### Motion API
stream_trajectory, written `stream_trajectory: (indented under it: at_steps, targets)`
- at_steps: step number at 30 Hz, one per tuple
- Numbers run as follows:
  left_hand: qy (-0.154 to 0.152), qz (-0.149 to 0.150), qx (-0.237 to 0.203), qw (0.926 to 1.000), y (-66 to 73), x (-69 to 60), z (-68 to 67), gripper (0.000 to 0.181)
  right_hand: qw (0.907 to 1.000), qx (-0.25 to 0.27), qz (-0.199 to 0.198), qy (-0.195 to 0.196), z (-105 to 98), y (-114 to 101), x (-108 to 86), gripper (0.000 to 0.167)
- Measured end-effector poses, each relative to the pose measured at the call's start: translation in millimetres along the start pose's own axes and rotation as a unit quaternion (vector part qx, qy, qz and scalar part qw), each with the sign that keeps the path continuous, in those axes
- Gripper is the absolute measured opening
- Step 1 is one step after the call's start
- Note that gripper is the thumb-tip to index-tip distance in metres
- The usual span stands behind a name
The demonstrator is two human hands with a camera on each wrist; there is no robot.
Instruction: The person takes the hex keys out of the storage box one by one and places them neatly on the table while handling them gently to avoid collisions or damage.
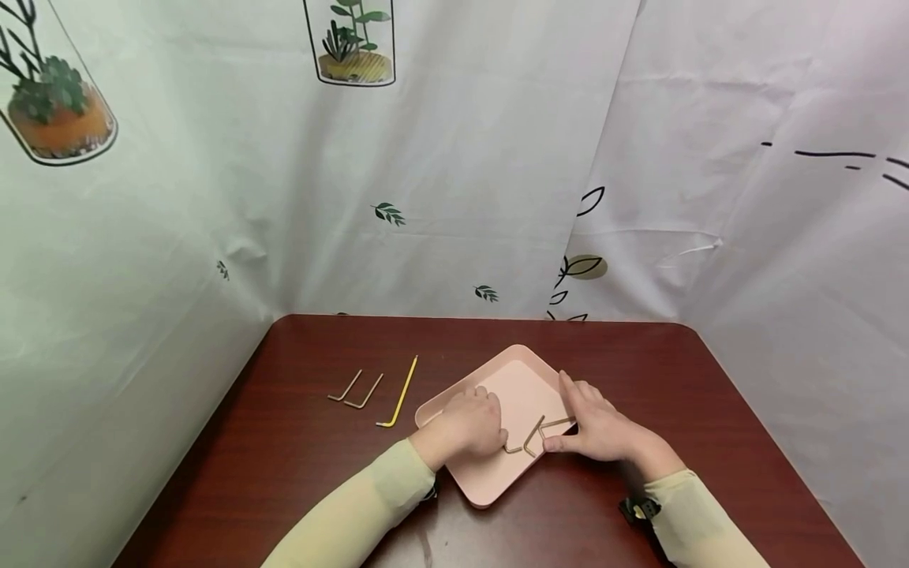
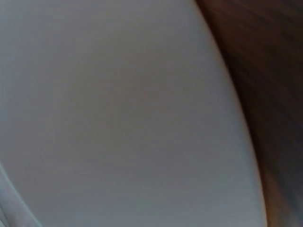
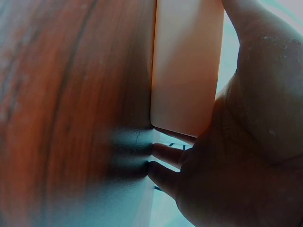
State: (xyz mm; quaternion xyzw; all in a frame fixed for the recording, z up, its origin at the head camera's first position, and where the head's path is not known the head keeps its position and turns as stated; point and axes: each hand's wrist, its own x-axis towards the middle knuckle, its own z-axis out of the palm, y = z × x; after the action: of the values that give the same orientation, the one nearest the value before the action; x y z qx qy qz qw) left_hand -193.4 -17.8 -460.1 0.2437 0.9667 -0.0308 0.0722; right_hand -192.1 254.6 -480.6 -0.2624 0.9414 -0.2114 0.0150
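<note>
A pink rectangular tray [image 1: 483, 481] lies at an angle on the table. Over its left part is my left hand [image 1: 465, 422], fingers curled, gripping a hex key [image 1: 513, 450]; only the key's short bent end shows. Beside it in the tray are two more brass-coloured hex keys, one standing free [image 1: 534, 435] and another [image 1: 557, 424] near the right thumb. My right hand [image 1: 604, 426] holds the tray's right corner, thumb at the rim and fingers around the outside. From the right wrist view, the tray wall [image 3: 187, 66] runs alongside the palm.
Left of the tray, a yellow hex key [image 1: 403, 394] and two brass-coloured hex keys, one nearer [image 1: 371, 392] and one farther left [image 1: 349, 386], lie on the dark red table [image 1: 284, 457]. A pale printed curtain [image 1: 454, 158] hangs behind. A pale, blurred surface fills most of the left wrist view.
</note>
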Motion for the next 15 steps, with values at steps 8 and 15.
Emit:
stream_trajectory:
  at_steps: [8,15]
  targets:
    - [-0.002,0.0,0.001,1.0,0.7,-1.1,-2.3,0.04,1.0,0.0,0.0,0.0,-0.4,-0.1,-0.3,0.134]
    - [-0.003,0.0,0.004,1.0,1.1,-2.3,-3.1,0.043,1.0,0.001,-0.003,0.003,-0.5,0.4,0.0,0.133]
